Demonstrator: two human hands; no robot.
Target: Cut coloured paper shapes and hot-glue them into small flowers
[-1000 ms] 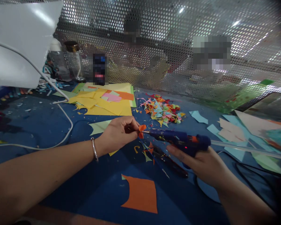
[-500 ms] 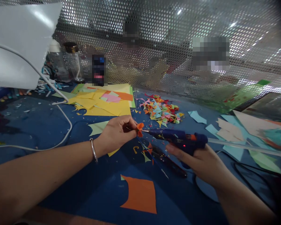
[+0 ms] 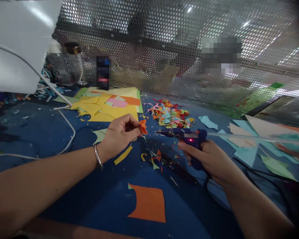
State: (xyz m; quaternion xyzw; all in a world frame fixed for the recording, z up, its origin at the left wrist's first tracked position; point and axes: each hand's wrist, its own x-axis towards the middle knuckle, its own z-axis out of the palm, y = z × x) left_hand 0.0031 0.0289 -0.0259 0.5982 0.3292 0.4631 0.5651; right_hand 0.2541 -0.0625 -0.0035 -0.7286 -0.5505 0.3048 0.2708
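Observation:
My left hand (image 3: 119, 134) pinches a small folded orange paper piece (image 3: 143, 126) between thumb and fingers, held above the blue table (image 3: 94, 196). A silver bangle sits on that wrist. My right hand (image 3: 209, 161) grips a dark blue glue gun (image 3: 189, 137) with a red light on its body; its nozzle points left and stands a little apart from the orange piece. A clear glue stick sticks out of the gun's back to the right.
A pile of small coloured folded paper bits (image 3: 170, 114) lies just behind the gun. Yellow sheets (image 3: 109, 108) lie at the back, an orange sheet (image 3: 148, 202) near me, pale blue and green offcuts (image 3: 251, 146) at right. White cable (image 3: 64, 132) and perforated metal wall (image 3: 176, 49) border the table.
The glue gun's nozzle was touching the orange piece; now the gun has drawn back to the right and my left hand has lifted the piece slightly up and left.

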